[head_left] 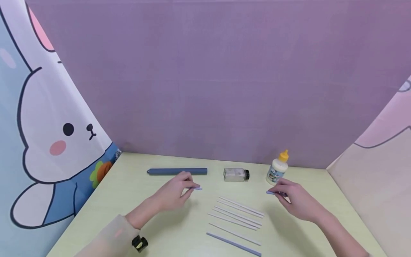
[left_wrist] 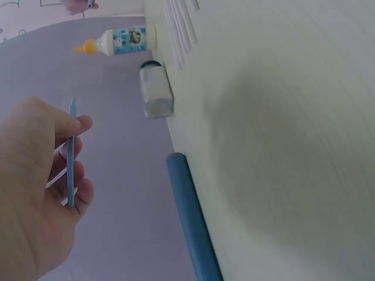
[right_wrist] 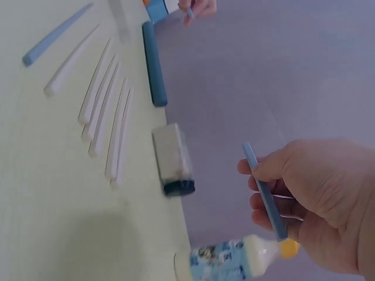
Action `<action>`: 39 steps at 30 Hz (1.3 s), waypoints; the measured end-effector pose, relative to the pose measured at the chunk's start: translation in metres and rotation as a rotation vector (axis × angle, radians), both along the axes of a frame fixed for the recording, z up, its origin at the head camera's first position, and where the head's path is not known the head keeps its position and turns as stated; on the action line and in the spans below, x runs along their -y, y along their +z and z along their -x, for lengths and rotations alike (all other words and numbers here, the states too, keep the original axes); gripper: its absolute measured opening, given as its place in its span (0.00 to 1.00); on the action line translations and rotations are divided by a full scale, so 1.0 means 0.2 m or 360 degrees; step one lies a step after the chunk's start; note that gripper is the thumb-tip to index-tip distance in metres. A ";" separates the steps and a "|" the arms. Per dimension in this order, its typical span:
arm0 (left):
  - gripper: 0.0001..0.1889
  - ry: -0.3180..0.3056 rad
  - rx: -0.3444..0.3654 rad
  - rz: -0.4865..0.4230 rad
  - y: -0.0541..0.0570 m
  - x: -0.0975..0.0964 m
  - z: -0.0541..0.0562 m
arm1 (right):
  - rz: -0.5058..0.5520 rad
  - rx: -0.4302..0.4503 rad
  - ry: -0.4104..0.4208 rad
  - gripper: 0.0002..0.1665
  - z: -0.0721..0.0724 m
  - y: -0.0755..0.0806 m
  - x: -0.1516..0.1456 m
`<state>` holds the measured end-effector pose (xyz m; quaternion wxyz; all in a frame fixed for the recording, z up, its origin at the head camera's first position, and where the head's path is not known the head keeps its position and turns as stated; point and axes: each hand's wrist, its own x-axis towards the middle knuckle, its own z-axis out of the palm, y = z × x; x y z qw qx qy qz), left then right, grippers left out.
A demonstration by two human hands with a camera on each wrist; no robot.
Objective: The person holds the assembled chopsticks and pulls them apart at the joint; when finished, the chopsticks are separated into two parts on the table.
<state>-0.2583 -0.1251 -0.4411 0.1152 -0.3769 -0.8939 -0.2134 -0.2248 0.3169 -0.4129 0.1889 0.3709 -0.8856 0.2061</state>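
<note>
My left hand [head_left: 173,192] is raised above the table and pinches a short blue stick [left_wrist: 70,170] between thumb and fingers. In the right wrist view, another short blue stick [right_wrist: 267,199] is pinched by my right hand [head_left: 298,200], which hovers in front of the white glue bottle [head_left: 277,171]. Between and below the hands, several thin white sticks [head_left: 239,214] lie roughly side by side on the table. Nearest me in that row is a longer, thicker blue stick [head_left: 233,244].
At the back lies a dark blue rod [head_left: 178,171] with a pointed left end. To its right, a small clear jar [head_left: 234,175] with a black lid rests on its side. The glue bottle has a yellow nozzle. A purple cloth [head_left: 218,82] hangs behind the pale table [head_left: 106,200].
</note>
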 end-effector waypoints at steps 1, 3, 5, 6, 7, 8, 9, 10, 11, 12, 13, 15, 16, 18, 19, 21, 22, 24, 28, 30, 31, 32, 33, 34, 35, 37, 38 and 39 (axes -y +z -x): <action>0.11 0.0004 0.0003 0.0003 -0.01 0.01 0.01 | -0.0007 0.0009 -0.0025 0.20 0.00 -0.01 -0.02; 0.10 0.0007 0.0028 -0.0002 -0.03 0.03 0.03 | -0.0022 0.0026 -0.0078 0.18 0.01 -0.04 -0.06; 0.09 0.0007 0.0060 -0.0006 -0.05 0.05 0.04 | -0.0027 0.0049 -0.0120 0.17 0.02 -0.06 -0.10; 0.08 0.0008 0.0083 -0.0009 -0.05 0.05 0.05 | -0.0025 0.0065 -0.0139 0.17 0.02 -0.07 -0.11; 0.08 0.0009 0.0107 -0.0008 -0.06 0.06 0.05 | -0.0020 0.0081 -0.0154 0.16 0.02 -0.08 -0.13; 0.08 0.0002 0.0128 -0.0012 -0.07 0.06 0.06 | -0.0019 0.0088 -0.0167 0.16 0.03 -0.09 -0.14; 0.07 0.0000 0.0146 -0.0012 -0.08 0.07 0.07 | -0.0018 0.0096 -0.0179 0.15 0.03 -0.11 -0.16; 0.07 -0.0004 0.0159 -0.0014 -0.09 0.07 0.08 | -0.0017 0.0103 -0.0189 0.15 0.03 -0.12 -0.17; 0.07 -0.0007 0.0168 -0.0014 -0.10 0.08 0.09 | -0.0016 0.0108 -0.0199 0.15 0.03 -0.13 -0.18; 0.07 -0.0008 0.0177 -0.0014 -0.11 0.08 0.10 | -0.0015 0.0109 -0.0206 0.15 0.03 -0.14 -0.19; 0.07 -0.0012 0.0176 -0.0013 -0.12 0.09 0.11 | -0.0014 0.0107 -0.0213 0.15 0.04 -0.16 -0.20; 0.06 -0.0009 0.0178 -0.0011 -0.14 0.10 0.12 | -0.0016 0.0103 -0.0235 0.15 0.04 -0.18 -0.22; 0.06 -0.0009 0.0168 -0.0004 -0.15 0.11 0.13 | -0.0017 0.0100 -0.0248 0.15 0.04 -0.19 -0.23; 0.06 -0.0011 0.0160 0.0010 -0.18 0.12 0.15 | -0.0022 0.0105 -0.0273 0.15 0.05 -0.21 -0.24; 0.07 -0.0014 0.0154 0.0018 -0.19 0.13 0.16 | -0.0028 0.0114 -0.0283 0.15 0.05 -0.22 -0.25; 0.07 -0.0019 0.0152 0.0032 -0.20 0.14 0.17 | -0.0040 0.0136 -0.0298 0.15 0.06 -0.24 -0.26; 0.07 -0.0023 0.0153 0.0041 -0.21 0.14 0.18 | -0.0043 0.0150 -0.0303 0.14 0.06 -0.25 -0.27; 0.07 -0.0026 0.0169 0.0049 -0.23 0.15 0.19 | -0.0046 0.0175 -0.0307 0.14 0.06 -0.27 -0.27; 0.06 -0.0021 0.0225 0.0053 -0.26 0.17 0.20 | -0.0022 0.0198 -0.0321 0.13 0.06 -0.31 -0.28; 0.06 -0.0011 0.0246 0.0056 -0.27 0.18 0.20 | -0.0020 0.0204 -0.0326 0.13 0.06 -0.33 -0.28; 0.06 -0.0005 0.0255 0.0058 -0.28 0.18 0.20 | -0.0021 0.0208 -0.0329 0.13 0.06 -0.34 -0.28; 0.06 -0.0001 0.0256 0.0062 -0.28 0.18 0.20 | -0.0023 0.0213 -0.0334 0.13 0.06 -0.35 -0.28; 0.07 0.0010 0.0266 0.0066 -0.29 0.18 0.20 | -0.0026 0.0224 -0.0341 0.12 0.06 -0.35 -0.27; 0.07 0.0017 0.0275 0.0067 -0.29 0.18 0.20 | -0.0031 0.0239 -0.0348 0.12 0.05 -0.36 -0.27; 0.07 0.0024 0.0282 0.0070 -0.29 0.19 0.20 | -0.0034 0.0253 -0.0356 0.12 0.05 -0.36 -0.27; 0.07 0.0034 0.0293 0.0073 -0.30 0.19 0.21 | -0.0043 0.0289 -0.0378 0.11 0.05 -0.37 -0.27; 0.07 0.0038 0.0299 0.0075 -0.30 0.19 0.21 | -0.0049 0.0306 -0.0388 0.11 0.05 -0.37 -0.27; 0.07 0.0045 0.0312 0.0075 -0.30 0.19 0.21 | -0.0056 0.0319 -0.0394 0.11 0.04 -0.37 -0.27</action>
